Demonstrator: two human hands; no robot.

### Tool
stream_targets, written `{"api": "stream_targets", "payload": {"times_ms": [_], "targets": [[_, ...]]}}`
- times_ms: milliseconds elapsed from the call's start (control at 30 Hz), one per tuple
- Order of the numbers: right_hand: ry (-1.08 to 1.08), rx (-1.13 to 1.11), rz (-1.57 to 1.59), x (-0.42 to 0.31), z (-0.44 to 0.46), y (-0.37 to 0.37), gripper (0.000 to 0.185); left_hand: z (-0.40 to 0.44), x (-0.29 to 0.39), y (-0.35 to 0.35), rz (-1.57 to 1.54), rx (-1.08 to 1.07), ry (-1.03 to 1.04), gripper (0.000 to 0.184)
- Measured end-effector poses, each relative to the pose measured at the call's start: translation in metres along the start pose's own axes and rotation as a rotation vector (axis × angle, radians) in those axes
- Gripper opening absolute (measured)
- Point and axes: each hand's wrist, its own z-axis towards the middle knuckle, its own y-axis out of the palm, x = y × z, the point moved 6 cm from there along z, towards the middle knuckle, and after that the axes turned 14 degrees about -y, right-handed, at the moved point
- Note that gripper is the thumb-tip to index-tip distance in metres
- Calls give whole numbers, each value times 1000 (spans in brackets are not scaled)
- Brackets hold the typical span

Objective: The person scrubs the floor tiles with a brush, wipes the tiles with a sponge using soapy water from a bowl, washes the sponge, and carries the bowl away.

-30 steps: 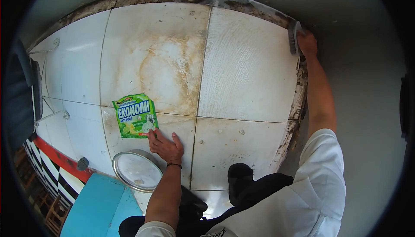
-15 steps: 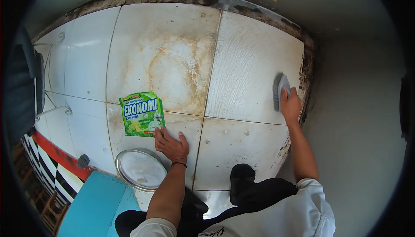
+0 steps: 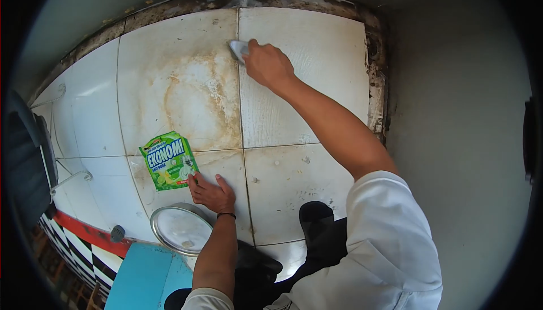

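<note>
My right hand (image 3: 269, 66) is closed round a grey scrub brush (image 3: 239, 50), which rests on the tiled floor (image 3: 305, 38) at the seam between a brown-stained tile and a whiter, streaky wet one. My left hand (image 3: 212, 193) lies low with its fingers apart, the fingertips touching the lower right corner of a green EKONOMI packet (image 3: 168, 162). The packet lies flat on the tiles. Just below my left hand is a round metal tin or lid (image 3: 181, 229) with a pale surface.
Grey walls (image 3: 458, 140) border the floor at the top and right, with a dirty, worn edge (image 3: 376, 78). At left are a dark object (image 3: 27, 152) with cords, a small grey piece (image 3: 117, 233), a red strip (image 3: 85, 232) and a turquoise block (image 3: 141, 279). My shoes (image 3: 315, 218) are below.
My right hand has carried the brush from the right edge of the floor to the upper middle, leftward and up. My left hand remains at the packet. The view has shifted slightly.
</note>
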Motion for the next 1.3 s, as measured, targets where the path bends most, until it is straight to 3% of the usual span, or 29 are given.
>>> {"api": "stream_targets", "payload": {"times_ms": [100,167,333,467,567,667,767,967,1100,1200,1300], "targets": [[18,-86,-41,25,-79,9,31,-1,1,0,-23,12,-8,66],[73,9,-151,67,-98,-7,31,0,2,0,-39,18,-12,66],[212,217,-319,126,0,-67,37,1,3,-3,-42,47,17,66],[98,135,-196,65,69,-45,44,0,2,-2,-31,37,0,66],[-117,-156,-166,-12,10,-3,35,2,3,-6,-42,28,-2,65],[-144,-157,-180,7,-91,17,30,2,-1,-1,-56,19,-3,64],[-53,-38,-261,72,-122,-9,30,3,-1,-2,-68,18,-5,64],[56,256,-390,116,29,-70,40,3,0,-3,-71,13,6,66],[-110,109,-264,25,87,-31,40,4,0,-3,-82,1,-3,67],[-210,-115,-226,-34,22,12,36,1,-2,-5,-77,-1,5,67],[-203,-83,-211,-9,-76,27,31,2,-3,0,-61,-16,2,69]]}}
